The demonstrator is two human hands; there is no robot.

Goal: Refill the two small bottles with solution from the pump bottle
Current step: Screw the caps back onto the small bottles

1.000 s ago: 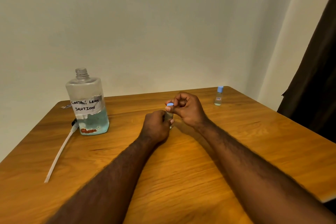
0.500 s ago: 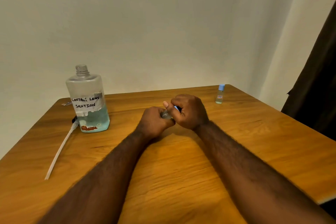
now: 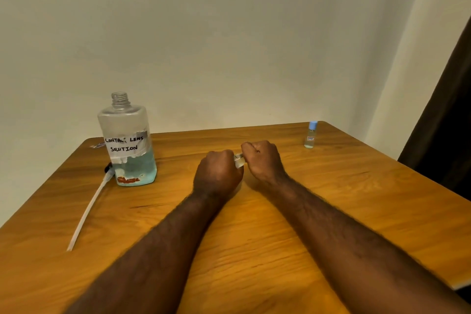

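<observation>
My left hand (image 3: 218,173) is closed around the body of a small clear bottle (image 3: 239,160), of which only a sliver shows between my fists. My right hand (image 3: 262,160) is closed over that bottle's cap end, and the blue cap is hidden inside it. The second small bottle (image 3: 310,135), with a blue cap on, stands upright at the far right of the table. The large clear bottle (image 3: 127,145) labelled "contact lens solution" stands at the back left with its neck uncovered and blue liquid in its lower part. Its pump head with the long white tube (image 3: 88,209) lies beside it on the table.
The wooden table (image 3: 331,211) fills the lower view; its right edge runs close to a dark curtain (image 3: 443,135). A plain wall stands behind the table. A small scrap (image 3: 96,145) lies at the table's back left corner.
The small bottle went from upright in my fingertips to lying sideways between both fists. My right hand closed fully over the blue cap, which no longer shows.
</observation>
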